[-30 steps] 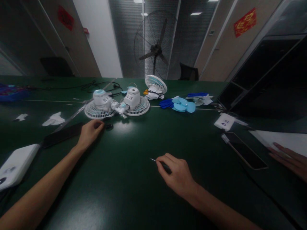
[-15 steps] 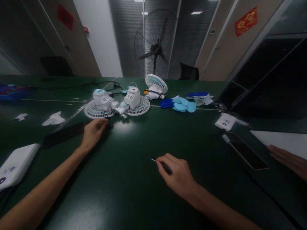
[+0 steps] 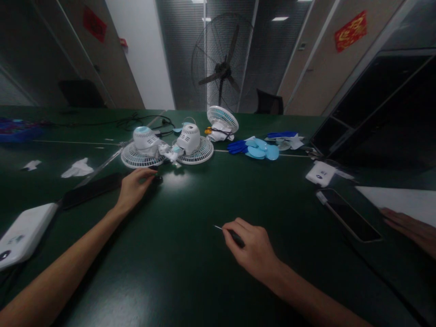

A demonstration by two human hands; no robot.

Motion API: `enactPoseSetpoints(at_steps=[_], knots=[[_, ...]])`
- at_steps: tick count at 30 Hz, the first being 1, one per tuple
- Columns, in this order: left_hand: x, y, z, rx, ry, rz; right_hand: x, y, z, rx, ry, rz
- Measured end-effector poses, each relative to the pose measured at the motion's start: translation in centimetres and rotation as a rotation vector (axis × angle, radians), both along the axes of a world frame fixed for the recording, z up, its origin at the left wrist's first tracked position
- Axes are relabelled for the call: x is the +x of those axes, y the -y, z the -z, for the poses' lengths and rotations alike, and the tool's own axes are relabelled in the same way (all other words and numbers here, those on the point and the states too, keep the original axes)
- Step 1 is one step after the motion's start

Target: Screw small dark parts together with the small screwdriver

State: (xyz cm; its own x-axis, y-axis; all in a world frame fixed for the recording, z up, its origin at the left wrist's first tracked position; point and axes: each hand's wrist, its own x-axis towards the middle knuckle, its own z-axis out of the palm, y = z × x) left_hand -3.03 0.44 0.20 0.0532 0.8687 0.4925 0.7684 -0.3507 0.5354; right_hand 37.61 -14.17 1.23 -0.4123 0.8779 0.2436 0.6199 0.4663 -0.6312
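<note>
My right hand [image 3: 252, 245] is closed around a small screwdriver [image 3: 238, 239] with a dark handle, its thin metal tip pointing left over the green table [image 3: 184, 272]. My left hand [image 3: 136, 186] rests on the table in front of the left white fan [image 3: 145, 147], its thumb and fingertips close together. A small dark object [image 3: 158, 180] lies beside those fingertips; whether they grip anything is too small to tell. The second white fan [image 3: 189, 141] lies grille down beside the first. A third fan [image 3: 222, 122] sits behind them, its grille tilted upward.
Light blue fan blades [image 3: 260, 150] and a blue glove [image 3: 237, 146] lie right of the fans. A phone [image 3: 350, 215] and white device [image 3: 320, 173] are at right, near another person's hand [image 3: 408, 227]. A white box [image 3: 27, 234] stands at left by a black strip [image 3: 91, 190].
The view has shifted very slightly. My left fingertips have moved a little to the right, while my right hand and the screwdriver look the same.
</note>
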Motion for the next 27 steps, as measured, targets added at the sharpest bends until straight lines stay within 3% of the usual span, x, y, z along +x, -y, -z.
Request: enactPoseSetpoints(at_steps=[27], knots=[[-1.2,-1.2,1.1,-0.287,0.210,0.009,-0.1,0.1,-0.2,-0.022,-0.008,-0.007]])
